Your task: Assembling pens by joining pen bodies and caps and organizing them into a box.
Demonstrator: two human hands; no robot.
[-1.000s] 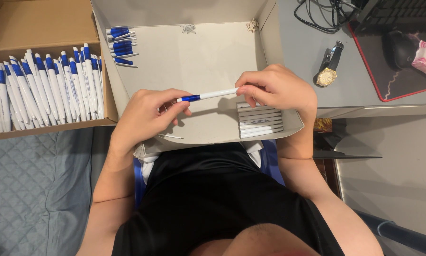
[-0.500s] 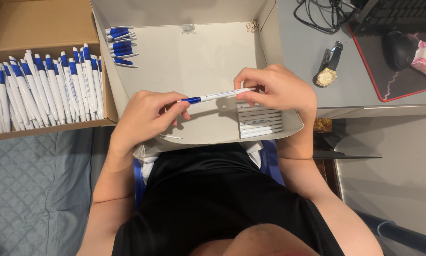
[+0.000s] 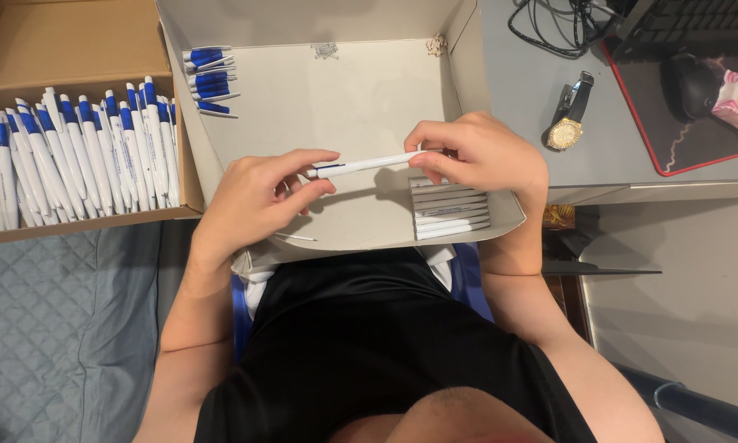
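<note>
Left hand (image 3: 258, 201) pinching 1 end of a white pen (image 3: 367, 165), thumb and fingertips clamped on the tip near the thin blue band. Right hand (image 3: 479, 152) gripping the opposite end, fingers curled shut around it. Pen stretched nearly level between the 2 hands, slightly higher at the right, held above the floor of an open white box (image 3: 336, 98) on the lap. Just below the right hand, inside the box by its near-right corner, a flat stack of white pen barrels (image 3: 451, 212). Far-left corner of the box holding a small cluster of blue parts (image 3: 209, 78), well apart from both hands. Left of the white box, a brown carton (image 3: 57, 41) packed with a row of finished blue-and-white pens (image 3: 82, 156), near the left hand but not touching. On the grey desk (image 3: 516, 90) to the right, a gold wristwatch (image 3: 567, 123), a red-edged mouse pad (image 3: 664, 123) with a dark mouse (image 3: 687, 82), and tangled cables (image 3: 557, 20).
</note>
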